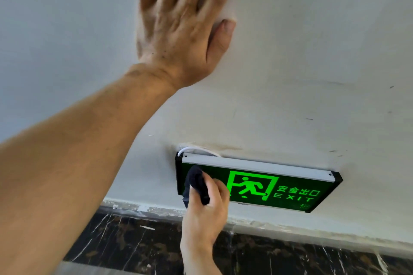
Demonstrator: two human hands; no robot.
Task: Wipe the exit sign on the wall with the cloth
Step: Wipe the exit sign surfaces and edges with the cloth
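Clamped in the right hand (pixel 204 214) is a bunched dark cloth (pixel 196 183), fingers curled round it and thumb on top, pressed against the left end of the exit sign (pixel 257 185). Up above, the left hand (pixel 178 20) is spread wide and flat on the wall (pixel 312 62), palm down, fingers fanned, holding nothing, with the bare forearm running down to the lower left corner of view.

That pale wall fills most of the scene, scuffed with small dark marks and a brownish smear near its top edge. Along its bottom edge runs a dark marbled skirting band (pixel 134 236) with white veins, and the paint line where they meet is ragged and chipped.

On to the sign: it sits low on the wall, just above that skirting, a black-framed box with a silver strip along its top edge. Its face glows green, showing a running figure in a doorway, Chinese characters and the word EXIT to the right. A thin white cable (pixel 196 150) loops out behind its top left corner, against the wall.
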